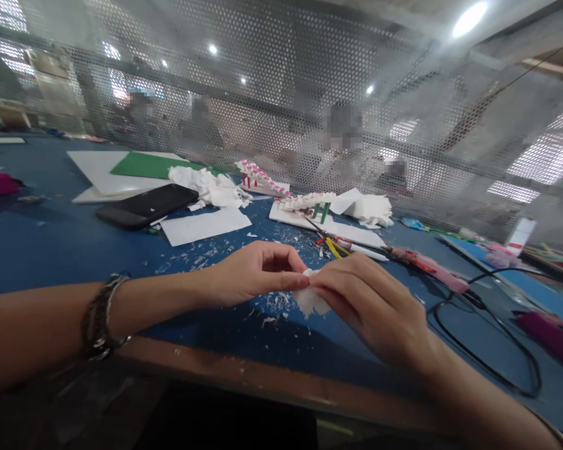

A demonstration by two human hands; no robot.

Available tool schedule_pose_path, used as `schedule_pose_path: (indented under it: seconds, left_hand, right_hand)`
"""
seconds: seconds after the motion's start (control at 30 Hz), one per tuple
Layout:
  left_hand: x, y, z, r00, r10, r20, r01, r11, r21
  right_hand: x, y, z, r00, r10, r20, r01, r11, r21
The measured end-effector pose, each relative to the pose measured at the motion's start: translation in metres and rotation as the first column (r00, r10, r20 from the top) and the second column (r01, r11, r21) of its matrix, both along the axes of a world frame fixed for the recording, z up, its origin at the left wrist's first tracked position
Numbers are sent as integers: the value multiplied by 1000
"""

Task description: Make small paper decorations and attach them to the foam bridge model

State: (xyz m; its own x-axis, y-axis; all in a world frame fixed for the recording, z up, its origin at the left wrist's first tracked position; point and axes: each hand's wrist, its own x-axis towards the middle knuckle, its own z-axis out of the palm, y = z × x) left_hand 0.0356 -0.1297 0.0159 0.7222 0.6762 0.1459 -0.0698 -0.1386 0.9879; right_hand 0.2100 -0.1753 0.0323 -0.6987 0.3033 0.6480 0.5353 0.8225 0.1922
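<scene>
Both my hands meet just above the near edge of the blue table (47, 244). My left hand (253, 272) pinches a small white foam piece (309, 301) with thumb and forefinger. My right hand (370, 306) closes its fingers over the same piece from the right. White crumbs (276, 303) lie scattered under and behind the hands. Dark bracelets (102, 325) circle my left wrist.
A black phone (147, 205), white sheets (205, 226), a green sheet (152, 165) and crumpled white material (209, 185) lie at the back left. Small foam models (304, 203), pliers (331, 242), a pink-handled tool (431, 267) and a black cable (492, 356) sit to the right. People sit behind a perforated screen (281, 106).
</scene>
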Motion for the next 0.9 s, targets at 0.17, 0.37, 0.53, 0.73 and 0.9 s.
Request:
schedule_pose_path:
  seconds: [0.17,0.37,0.53,0.73,0.9]
  left_hand:
    - [-1,1,0,1000,9,1,-9,1000,-1]
    - [1,1,1,1000,6,-17,-6,1000,11]
    - [0,2,-1,1000,2,-16,-2,1000,24]
    - [0,1,-1,999,17,-32,-16,998,60]
    - [0,2,-4,999,7,-47,-1,993,121]
  right_hand:
    - [4,2,3,999,25,-23,-27,993,-111]
    - [9,1,2,996,11,87,-9,1000,-28]
    - [6,1,1,995,-27,91,20,996,82]
    - [2,4,4,993,-79,84,72,994,77]
    - [1,6,5,996,-55,72,60,996,-64]
